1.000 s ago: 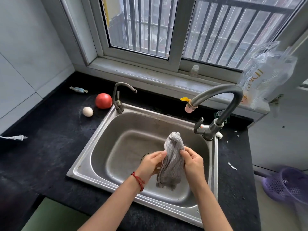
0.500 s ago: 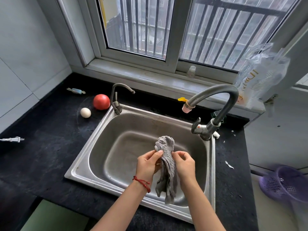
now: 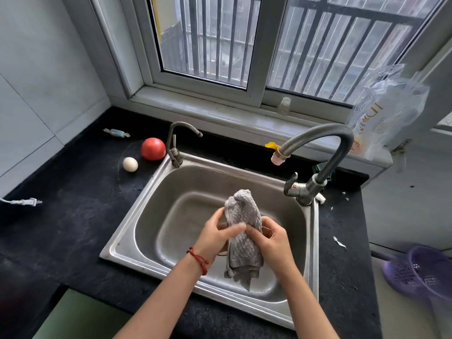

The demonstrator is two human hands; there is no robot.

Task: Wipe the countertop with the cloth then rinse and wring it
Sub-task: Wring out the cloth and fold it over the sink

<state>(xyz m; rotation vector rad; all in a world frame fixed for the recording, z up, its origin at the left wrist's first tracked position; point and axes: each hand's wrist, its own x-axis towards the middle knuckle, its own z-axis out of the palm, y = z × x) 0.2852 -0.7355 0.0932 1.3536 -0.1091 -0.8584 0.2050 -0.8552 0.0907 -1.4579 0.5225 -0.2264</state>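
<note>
While both hands grip grey cloth (image 3: 244,231) above sink (image 3: 137,211) basin, cloth bunch stands taller and fuller than half second ago, top fold risen toward big faucet (image 3: 325,143). Left hand (image 3: 215,237), red string at wrist, now lies thumb across cloth front, fingers closed round it. Right hand (image 3: 275,241) clamps cloth from other side, thumbs nearly meeting. Lower cloth end hangs loose below hands, spread wider than before. Tomato (image 3: 153,148), egg (image 3: 130,164) unmoved on black desk (image 3: 61,216).
</note>
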